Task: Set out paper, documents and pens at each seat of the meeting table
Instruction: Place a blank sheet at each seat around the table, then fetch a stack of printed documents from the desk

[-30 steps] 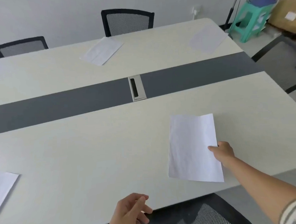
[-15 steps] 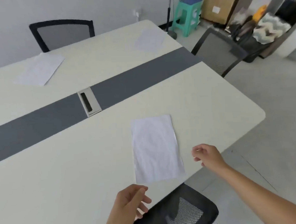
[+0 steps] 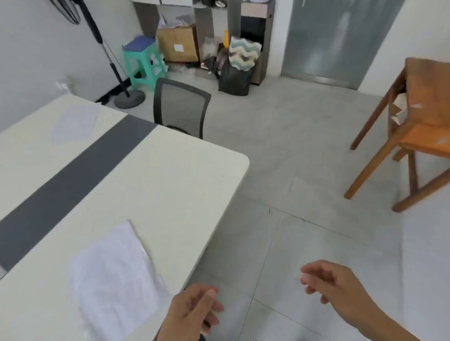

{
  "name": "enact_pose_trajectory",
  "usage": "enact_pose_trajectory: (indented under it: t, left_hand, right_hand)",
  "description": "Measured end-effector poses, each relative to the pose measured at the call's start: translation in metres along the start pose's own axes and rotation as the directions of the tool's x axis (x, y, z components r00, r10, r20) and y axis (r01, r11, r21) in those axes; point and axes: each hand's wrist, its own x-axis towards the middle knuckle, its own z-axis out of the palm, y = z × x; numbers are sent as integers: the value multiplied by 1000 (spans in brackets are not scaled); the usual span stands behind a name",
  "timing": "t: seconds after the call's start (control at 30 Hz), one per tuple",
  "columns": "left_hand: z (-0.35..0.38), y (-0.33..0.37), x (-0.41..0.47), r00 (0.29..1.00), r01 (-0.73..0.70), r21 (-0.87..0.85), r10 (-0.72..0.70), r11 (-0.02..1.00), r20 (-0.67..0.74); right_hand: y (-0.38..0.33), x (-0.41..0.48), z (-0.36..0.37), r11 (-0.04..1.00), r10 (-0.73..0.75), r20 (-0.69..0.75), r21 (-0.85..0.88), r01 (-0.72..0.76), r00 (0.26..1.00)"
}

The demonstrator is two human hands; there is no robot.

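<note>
We start with the meeting table, which fills the left half of the frame with its rounded corner near the centre. 2 sheets show on it: the near sheet of paper lies flat at lower left, close to the table's near edge, and a far sheet sits at upper left beyond the dark centre strip.

Both our hands are empty and off the table. The left hand, at bottom centre, has its fingers loosely curled and apart, clamped on nothing; the right hand, at lower right over the floor, is likewise slack and open.

As we judge it, the chief risk is the near sheet: it lies so near the edge that a sleeve or a hip brushing past could sweep it to the floor. A 2nd risk is an uneven setting, since we see paper only, with no pens or documents at either place.

The mesh chair at the table's end has no sheet before it that we can see. The far sheet is pale and blurred, so we cannot tell whether it carries print. The table's left part is cut off by the frame, so the other seats stay hidden. The cluttered shelves at the top are too smeared to show whether supplies wait there.
</note>
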Motion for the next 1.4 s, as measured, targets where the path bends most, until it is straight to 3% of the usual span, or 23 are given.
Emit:
enact_pose_trajectory:
  t: [0.33, 0.57, 0.73, 1.03, 1.4]
  left_hand:
    - [171, 64, 55, 982, -13, 100, -7, 995, 189]
    - [199, 115, 157, 992, -7, 72, -3, 997, 128]
    - [218, 182, 263, 995, -21, 28, 18, 999, 94]
    - [243, 345, 416, 976, -154, 30, 148, 988, 160]
    - [249, 441, 603, 999, -24, -3, 23, 1000, -39]
  right_hand:
    - [44, 22, -166, 992, 48, -159, 125, -29, 986]
    - [36, 101, -226, 976, 115, -233, 209, -66, 966]
    - [-4, 188, -274, 973, 114, -302, 227, -45, 947]
    - [-103, 327, -349, 961, 81, -390, 275, 32, 917]
    - [-189, 586, -440, 964, 111, -273, 264, -36, 956]
